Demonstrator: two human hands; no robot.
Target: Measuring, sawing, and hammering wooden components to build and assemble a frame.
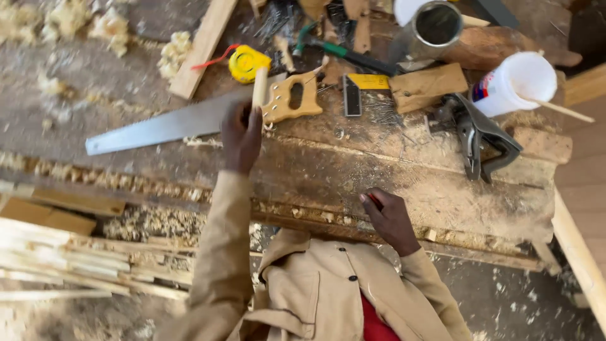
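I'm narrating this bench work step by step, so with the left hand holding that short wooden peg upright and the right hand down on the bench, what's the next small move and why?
Probably bring the peg down toward the right hand. The left hand holds it upright above the handsaw, clear of the workbench, while the right hand seems to pinch a thin red item, perhaps a pencil, against the front edge.

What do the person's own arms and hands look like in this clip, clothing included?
Both arms are covered by long sleeves of a tan, coat-like work jacket with a collar and dark buttons down the front; a red garment shows beneath it. The left hand and right hand are bare, with no gloves. No rings, watch or wristbands are visible.
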